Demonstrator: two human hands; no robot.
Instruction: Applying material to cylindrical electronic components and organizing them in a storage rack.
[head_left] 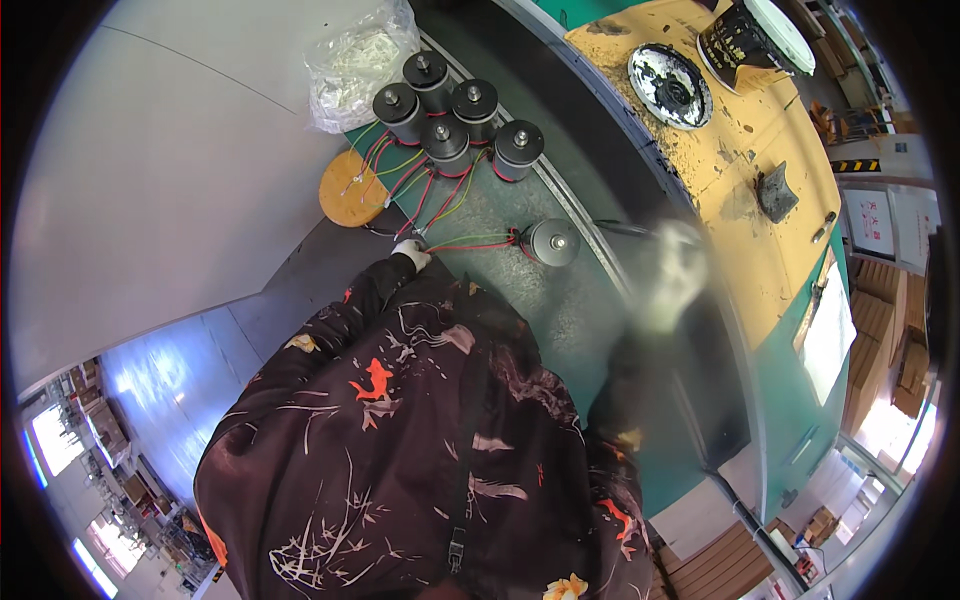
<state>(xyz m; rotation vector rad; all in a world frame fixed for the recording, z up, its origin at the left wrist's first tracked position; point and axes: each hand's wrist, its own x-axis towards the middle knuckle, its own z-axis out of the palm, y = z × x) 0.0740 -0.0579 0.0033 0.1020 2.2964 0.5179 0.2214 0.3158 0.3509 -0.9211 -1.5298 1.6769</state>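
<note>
My left hand point(412, 253), in a white glove, is closed at the ends of the red and yellow-green wires point(470, 242). These run right to a black cylindrical motor point(552, 242) with a metal shaft, standing alone on the green work surface. My right hand point(672, 265), in a pale glove, is off to the right of that motor and smeared by motion, so its fingers do not show. A thin dark blurred thing point(622, 229) reaches left from it; its kind is unclear. Several more black motors point(446, 140) stand upright in a group beyond, their wires trailing toward my left hand.
A round wooden disc point(352, 190) lies left of the wires, and a clear plastic bag point(362, 65) behind it. Metal rails point(575, 205) edge the surface. On a stained yellow board point(730, 190) at right are a black bucket point(745, 45), a smeared lid point(670, 87) and a scraper point(776, 193).
</note>
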